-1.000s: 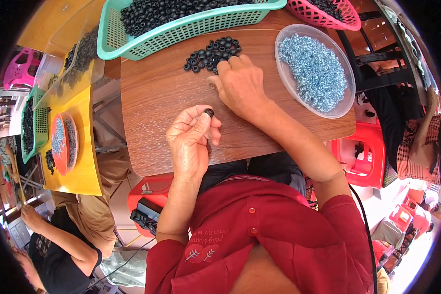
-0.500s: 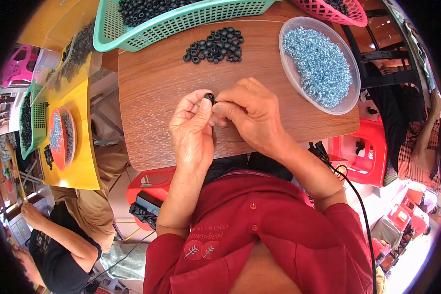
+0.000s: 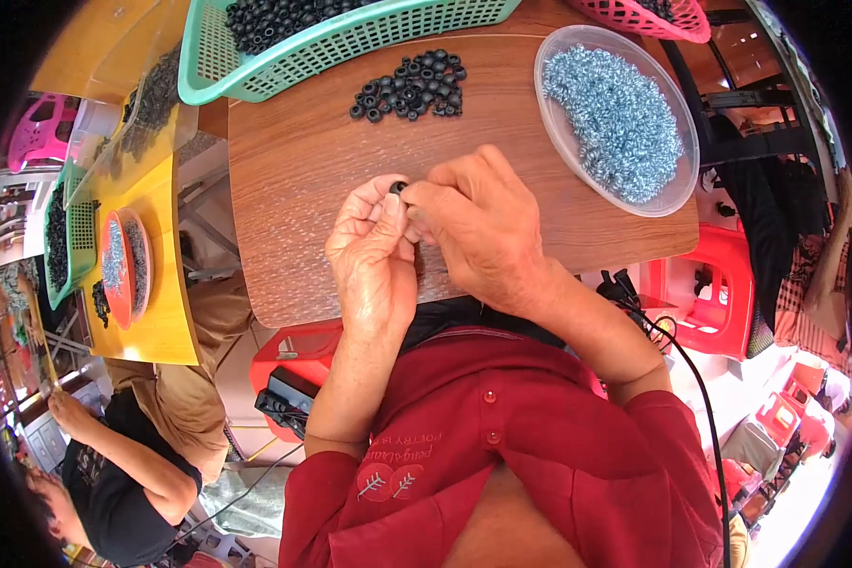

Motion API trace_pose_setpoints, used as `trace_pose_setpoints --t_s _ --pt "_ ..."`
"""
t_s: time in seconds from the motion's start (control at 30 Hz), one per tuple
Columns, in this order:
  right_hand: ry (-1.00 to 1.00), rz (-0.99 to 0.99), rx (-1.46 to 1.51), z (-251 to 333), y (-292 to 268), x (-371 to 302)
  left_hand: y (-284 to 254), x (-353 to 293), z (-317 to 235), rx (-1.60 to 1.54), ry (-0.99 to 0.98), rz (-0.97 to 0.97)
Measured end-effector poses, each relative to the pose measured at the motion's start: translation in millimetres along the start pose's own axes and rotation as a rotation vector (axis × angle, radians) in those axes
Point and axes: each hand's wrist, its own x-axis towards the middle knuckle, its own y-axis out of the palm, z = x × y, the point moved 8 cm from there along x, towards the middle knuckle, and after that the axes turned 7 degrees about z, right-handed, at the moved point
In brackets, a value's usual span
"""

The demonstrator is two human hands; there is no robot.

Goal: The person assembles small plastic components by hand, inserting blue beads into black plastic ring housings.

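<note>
Over the near part of the brown table, my left hand [image 3: 374, 251] pinches a small black round plastic piece [image 3: 399, 187] between thumb and fingers. A hole shows in the piece's upper side. My right hand [image 3: 488, 227] is closed, its thumb and forefinger pressed together right at the piece. Whatever those fingertips hold is hidden. Beyond my hands lies a loose pile of similar black pieces [image 3: 412, 87]. At the right stands a round clear plastic tub [image 3: 551, 142], heaped with small shiny blue-silver coils [image 3: 620, 128] that look like springs.
A green plastic basket [image 3: 350, 55] of black pieces stands along the table's far edge, and a pink basket [image 3: 653, 24] at the far right. Left of the brown table [image 3: 293, 218] is a yellow table [image 3: 166, 312], where a co-worker [image 3: 128, 464] sits. A red stool [image 3: 719, 293] stands at right.
My right fingertips have moved over the top of the black piece, and the hand is turned slightly more over it. The left hand keeps its hold. The whole view has shifted slightly.
</note>
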Motion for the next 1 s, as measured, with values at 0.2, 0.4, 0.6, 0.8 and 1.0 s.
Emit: trace_pose_setpoints --t_s 0.2,0.4,0.6,0.8,1.0 --pt "0.342 0.034 0.49 -33 1 -7 -1 0 0 0.092 0.012 0.04" --pt "0.55 -0.043 0.944 -48 6 -17 5 -4 5 0.168 -0.025 0.08" --pt "0.542 -0.028 1.03 -47 9 -22 12 -6 1 0.202 0.023 0.09" --pt "0.543 0.014 0.993 -47 9 -26 12 -10 -6 0.331 0.09 0.092" --pt "0.487 -0.003 0.909 -40 1 -19 11 -11 -7 0.352 0.083 0.095"
